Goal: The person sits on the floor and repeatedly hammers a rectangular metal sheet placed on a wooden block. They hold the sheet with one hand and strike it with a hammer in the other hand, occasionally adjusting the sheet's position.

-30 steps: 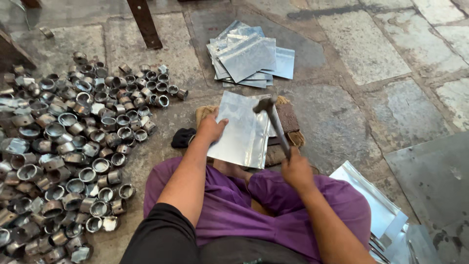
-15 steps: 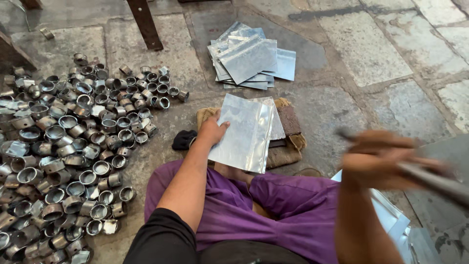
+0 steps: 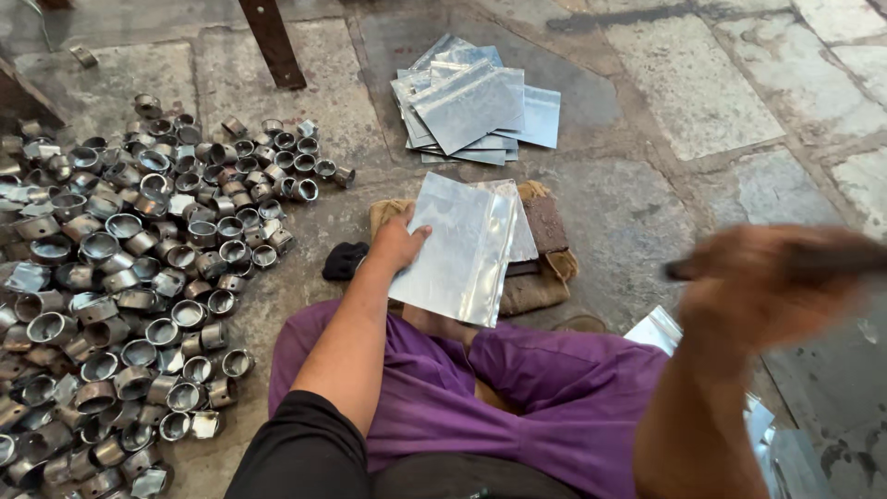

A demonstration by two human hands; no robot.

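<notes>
My left hand presses on the left edge of a shiny metal sheet that lies on a brown cloth-covered block in front of my legs. My right hand, blurred by motion, is raised at the right and grips a dark hammer handle; the hammer's head is out of view. The right hand is well clear of the sheet.
A large heap of small metal rings and cups covers the stone floor at the left. A stack of cut metal sheets lies ahead. More sheets lie at my right side. A dark post stands at the back.
My right hand has swung the hammer off the sheet, out to the right and upward. The left hand has stayed on the sheet.
</notes>
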